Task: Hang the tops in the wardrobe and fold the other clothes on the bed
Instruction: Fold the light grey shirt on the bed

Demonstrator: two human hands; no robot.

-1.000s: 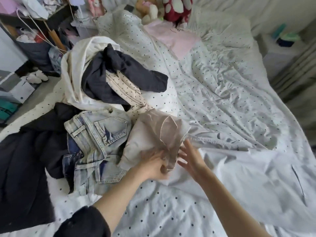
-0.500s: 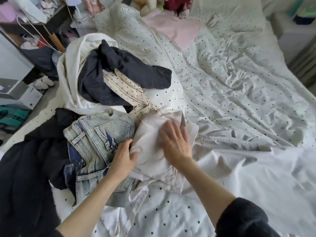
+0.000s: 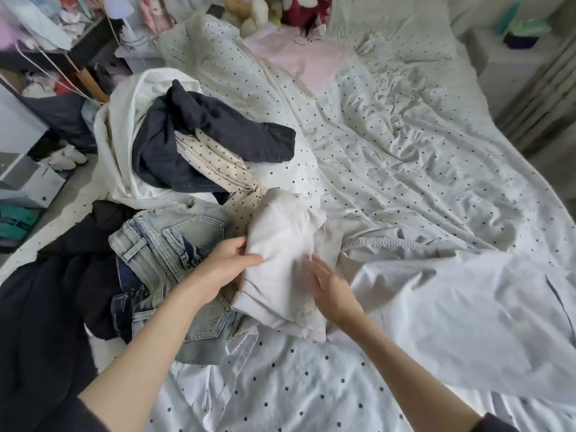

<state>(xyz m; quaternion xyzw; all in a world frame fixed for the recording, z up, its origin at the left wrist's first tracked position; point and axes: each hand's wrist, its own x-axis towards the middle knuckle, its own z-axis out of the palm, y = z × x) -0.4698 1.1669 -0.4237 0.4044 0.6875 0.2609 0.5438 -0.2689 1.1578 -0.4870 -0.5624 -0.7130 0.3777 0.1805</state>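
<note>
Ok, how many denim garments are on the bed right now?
2 visible. The light-washed blue jeans lie beside the left hand; the dark navy denim piece sits on the white pile behind. More may be hidden underneath.

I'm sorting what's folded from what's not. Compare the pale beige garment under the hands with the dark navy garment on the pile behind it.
The pale beige garment is folded into a compact bundle; the dark navy garment sprawls crumpled and unfolded. The beige one is gripped by the left hand and touched by the right hand; the navy one lies untouched. The beige one lies beside the light jeans; the navy one lies on a white garment. Both lie on the bed.
</note>
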